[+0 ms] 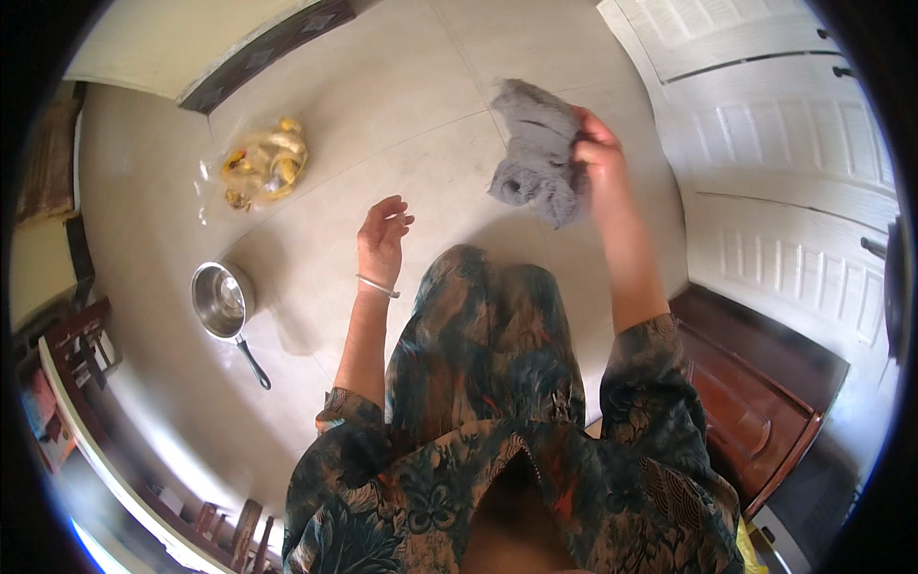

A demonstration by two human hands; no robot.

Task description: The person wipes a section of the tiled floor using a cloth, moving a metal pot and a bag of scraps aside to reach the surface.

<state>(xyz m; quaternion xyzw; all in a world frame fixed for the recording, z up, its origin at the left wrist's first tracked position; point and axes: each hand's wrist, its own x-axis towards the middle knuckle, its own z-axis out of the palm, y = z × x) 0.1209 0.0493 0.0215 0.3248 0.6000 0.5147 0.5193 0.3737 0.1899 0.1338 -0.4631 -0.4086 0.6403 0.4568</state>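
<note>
A crumpled grey cloth [538,154] hangs from my right hand [599,147], which grips its right edge above the tiled floor [401,143]. My left hand [381,237] is raised in front of my left knee, fingers loosely curled and apart, with nothing seen in it. To the left, a steel saucepan [219,300] with a black handle stands on the floor, its inside shiny. Farther off lies a clear plastic bag [269,165] with yellowish peels or scraps inside; exactly what they are cannot be told.
White panelled cabinet doors [774,129] with dark knobs line the right side. Below them sits a reddish-brown wooden cabinet [746,402]. A table with a pale edge [107,459] and wooden chairs [244,534] stand at lower left. A wall corner with dark skirting [265,50] juts in at upper left.
</note>
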